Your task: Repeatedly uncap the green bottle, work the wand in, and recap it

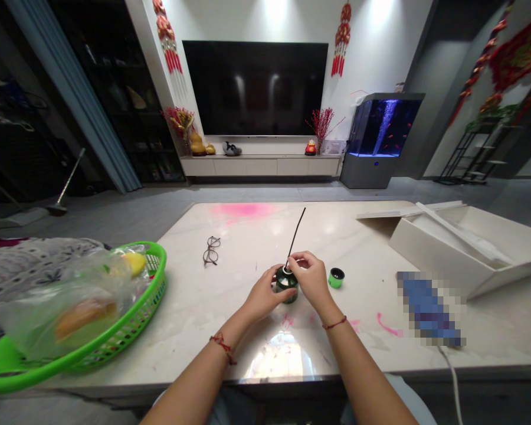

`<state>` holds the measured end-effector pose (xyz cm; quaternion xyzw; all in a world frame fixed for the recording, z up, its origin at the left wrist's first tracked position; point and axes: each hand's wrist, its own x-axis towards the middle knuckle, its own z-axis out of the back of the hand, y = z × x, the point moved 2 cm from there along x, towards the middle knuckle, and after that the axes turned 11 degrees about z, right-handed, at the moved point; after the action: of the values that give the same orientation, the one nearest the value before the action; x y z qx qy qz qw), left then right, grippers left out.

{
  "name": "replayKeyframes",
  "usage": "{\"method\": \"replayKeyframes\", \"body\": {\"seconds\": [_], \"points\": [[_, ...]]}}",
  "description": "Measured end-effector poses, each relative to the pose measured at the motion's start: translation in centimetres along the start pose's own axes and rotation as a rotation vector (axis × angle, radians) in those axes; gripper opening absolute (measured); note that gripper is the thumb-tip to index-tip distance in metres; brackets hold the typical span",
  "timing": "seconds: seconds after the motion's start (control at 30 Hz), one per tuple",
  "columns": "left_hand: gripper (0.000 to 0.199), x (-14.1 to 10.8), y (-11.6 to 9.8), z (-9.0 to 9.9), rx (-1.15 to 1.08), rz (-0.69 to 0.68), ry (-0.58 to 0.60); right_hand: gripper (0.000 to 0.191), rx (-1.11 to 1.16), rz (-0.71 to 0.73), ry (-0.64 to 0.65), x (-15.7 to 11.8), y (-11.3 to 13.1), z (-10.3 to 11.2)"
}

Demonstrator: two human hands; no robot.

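A small dark green bottle [287, 285] with a white ring at its neck stands on the table in front of me. My left hand [265, 290] is wrapped round its left side, thumb across the front. A thin black stick [295, 237] rises from the bottle's mouth, leaning slightly right. The fingers of my right hand [308, 273] are pinched at the foot of this stick, by the neck; the fingertips partly hide the contact. Just right of my right hand sits a green cap [336, 278], its dark hollow side facing up.
On the pale marble table [190, 319] lie glasses [212, 251] at left. A green basket [157, 277] with bagged food overlaps the left edge. An open white box [451, 260] stands at right, near a pixelated blue object [429, 307] with a white cable [452, 378]. Pink stains mark the tabletop.
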<state>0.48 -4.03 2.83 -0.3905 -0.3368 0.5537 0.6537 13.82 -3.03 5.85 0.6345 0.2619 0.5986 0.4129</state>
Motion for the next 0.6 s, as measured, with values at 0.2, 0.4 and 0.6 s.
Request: {"method": "replayKeyframes", "body": {"seconds": [0.2, 0.4, 0.6], "points": [[0.064, 0.1, 0.1, 0.0, -0.011, -0.008, 0.012, 0.01, -0.116, 0.164, 0.024, -0.2, 1.3, 0.1], [0.063, 0.2, 0.2, -0.1, -0.018, -0.027, 0.017, 0.007, -0.202, 0.232, 0.066, -0.3, 1.2, 0.3], [0.061, 0.1, 0.0, -0.1, 0.0, -0.018, 0.023, 0.006, -0.217, 0.186, 0.125, -0.4, 0.1, 0.4]]}}
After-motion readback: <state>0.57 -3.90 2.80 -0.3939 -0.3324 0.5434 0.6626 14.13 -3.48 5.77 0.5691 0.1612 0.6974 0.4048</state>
